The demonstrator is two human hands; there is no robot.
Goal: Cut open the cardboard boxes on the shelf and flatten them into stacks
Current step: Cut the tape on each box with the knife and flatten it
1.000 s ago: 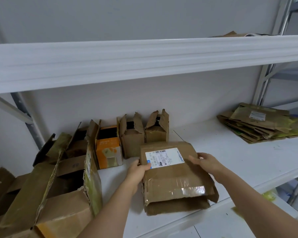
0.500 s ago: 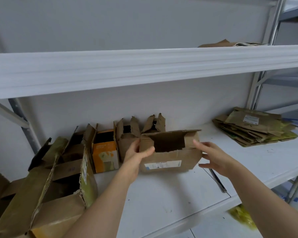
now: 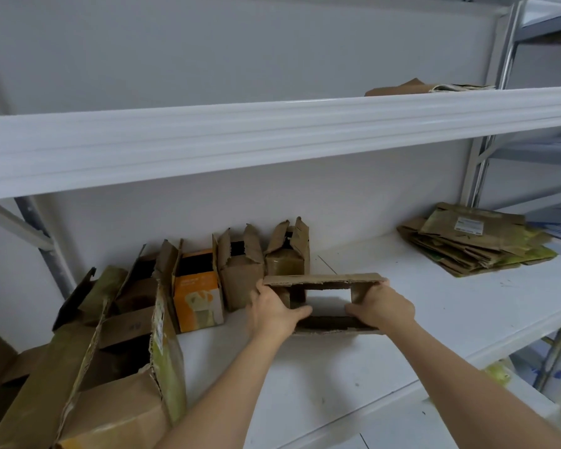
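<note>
**Q:** While both arms reach forward from the bottom edge, what are the hands doing?

**A:** The left hand (image 3: 274, 311) and right hand (image 3: 381, 307) hold a small open-ended box (image 3: 324, 303) from either side, just above the white shelf (image 3: 337, 367). Fingers of each hand curl round the box's side walls, thumbs toward its open middle. You can see straight through it to the shelf.

**Q:** What surrounds it?

**A:** To the near left, a large torn carton (image 3: 110, 367) sags open. Behind the held box, against the back wall, stand an orange box (image 3: 197, 296) and two small brown boxes (image 3: 256, 270), flaps up. Far right lies a stack of flattened cardboard (image 3: 473, 241). Above, an upper shelf (image 3: 272, 137) carries more flattened cardboard (image 3: 428, 88).

**Q:** What could go wrong?

**A:** My judgement: if the hands squeeze unevenly, the box may buckle across a wall rather than fold along its corners, leaving it lumpy for stacking. Pushing it backward while collapsing it could knock over the upright boxes just behind. No cutting tool is visible.
</note>
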